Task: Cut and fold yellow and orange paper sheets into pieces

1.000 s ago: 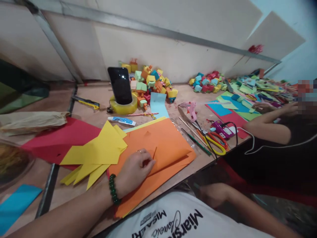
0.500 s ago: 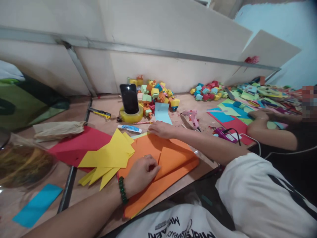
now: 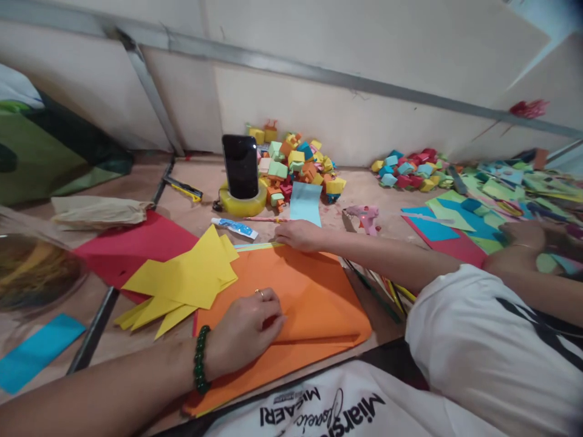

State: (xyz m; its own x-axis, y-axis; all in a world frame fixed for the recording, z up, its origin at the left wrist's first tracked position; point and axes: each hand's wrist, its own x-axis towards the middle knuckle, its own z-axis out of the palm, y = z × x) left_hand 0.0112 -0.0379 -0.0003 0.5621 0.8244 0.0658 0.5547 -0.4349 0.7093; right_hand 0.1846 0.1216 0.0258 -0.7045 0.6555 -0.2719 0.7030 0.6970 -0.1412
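A large orange paper sheet point(image 3: 314, 297) lies in front of me with its near part folded over. My left hand point(image 3: 243, 331), which has a green bead bracelet and a ring, rests on the sheet with its fingers curled, pinching the folded flap. My right hand point(image 3: 298, 235) reaches across to the sheet's far edge, with its fingers closed down on that edge. Yellow paper pieces point(image 3: 186, 282) lie just left of the sheet, over a red sheet point(image 3: 122, 249).
A phone point(image 3: 240, 165) stands in a tape roll point(image 3: 241, 203). Behind it are piles of folded paper cubes point(image 3: 296, 164). A glue tube point(image 3: 234, 228), a pink glue gun point(image 3: 367, 217) and a light blue paper point(image 3: 306, 203) lie nearby. Another person's hand point(image 3: 523, 233) works at the right.
My right hand came up from below the table and reached to the sheet's far edge. The raised orange flap has been pressed flatter. The camera swung left.
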